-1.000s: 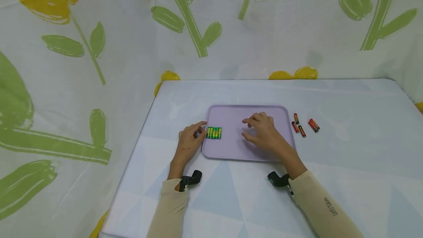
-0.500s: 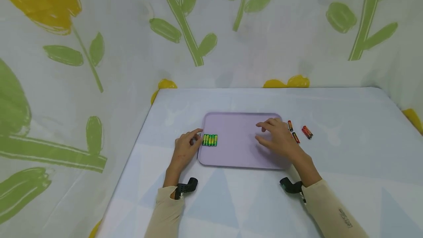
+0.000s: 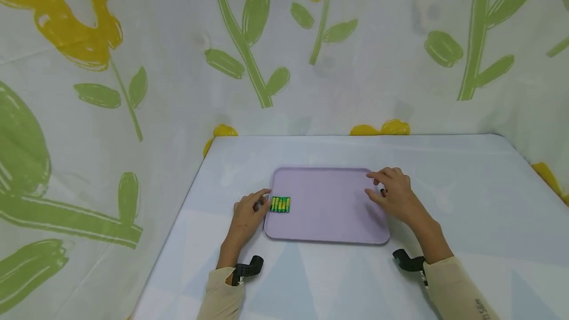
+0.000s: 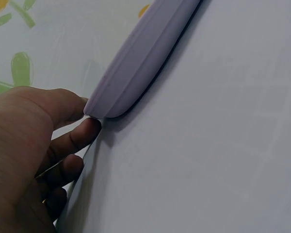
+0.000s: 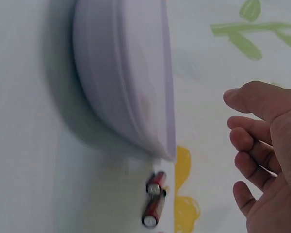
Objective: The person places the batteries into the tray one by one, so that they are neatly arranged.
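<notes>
red batteries (image 5: 155,206) apart from right fingers (image 5: 247,127)

Tray (image 3: 329,211) is showing plain lilac. Green batteries (image 3: 280,205) are displaying yellow bands between green ends. Red batteries (image 5: 154,206) are showing dark patches, silvery ends. Table (image 3: 338,285) is wearing white, with pale blue triangles patterning it. Backdrop (image 3: 382,73) is showing white, bearing yellow flowers, green stems, green leaves streaked whitish. Sleeves (image 3: 458,285) are showing beige, dark lettering marking right one. Wrist cameras (image 3: 408,261) are showing black.
</notes>
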A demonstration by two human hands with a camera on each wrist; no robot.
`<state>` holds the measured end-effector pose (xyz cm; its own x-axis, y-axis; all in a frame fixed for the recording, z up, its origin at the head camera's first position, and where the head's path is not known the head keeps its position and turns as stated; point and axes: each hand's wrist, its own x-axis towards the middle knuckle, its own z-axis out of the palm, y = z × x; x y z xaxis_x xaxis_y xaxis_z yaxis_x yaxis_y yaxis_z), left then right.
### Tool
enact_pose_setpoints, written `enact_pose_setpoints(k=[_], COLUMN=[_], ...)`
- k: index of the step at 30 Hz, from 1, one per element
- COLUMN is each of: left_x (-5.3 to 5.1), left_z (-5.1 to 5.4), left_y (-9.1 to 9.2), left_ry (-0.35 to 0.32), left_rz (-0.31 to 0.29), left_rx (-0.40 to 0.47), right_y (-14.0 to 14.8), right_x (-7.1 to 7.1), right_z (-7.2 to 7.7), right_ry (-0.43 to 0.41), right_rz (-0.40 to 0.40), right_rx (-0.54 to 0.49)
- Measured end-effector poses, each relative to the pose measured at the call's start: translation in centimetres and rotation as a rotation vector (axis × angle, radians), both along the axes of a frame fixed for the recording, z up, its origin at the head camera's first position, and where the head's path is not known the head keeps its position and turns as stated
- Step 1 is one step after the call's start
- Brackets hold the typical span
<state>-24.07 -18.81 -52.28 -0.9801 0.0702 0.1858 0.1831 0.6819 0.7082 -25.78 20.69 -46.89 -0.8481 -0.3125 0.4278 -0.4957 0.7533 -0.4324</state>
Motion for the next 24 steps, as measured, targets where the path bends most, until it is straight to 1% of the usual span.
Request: enact_pose_setpoints(k=[4,8,14,17,21,24], left_x=[0.0,0.0,0.1,0.3,0.2,-0.1], left_z=[-0.3,-0.5,-0.4,-0.3,-0.2,-0.3], left_y=[-0.1,0.0,0.3,0.6,0.4,0.2], left_ry=[0.006,0.007,0.001,-0.014,-0.006,0.007], left_rz=[0.002,-0.001,-0.004,0.003,0.007,0.004], left_rx=[0.002,-0.007,0.009,0.013,0.005,0.001], right_y=[1.4,2.7,4.4,4.9,5.1,5.2], right_x=[-0.1,-0.3,-0.6,-0.6,-0.8,-0.9], right_z=[-0.2,-0.9,-1.6,-1.5,-1.1,-0.8], right_ry=[0.026,0.008,-0.018,-0.060,-0.142,-0.175], right_rz=[-0.019,-0.037,-0.024,-0.016,-0.009,-0.010], right_rx=[0.015,0.065,0.132,0.166,0.194,0.209])
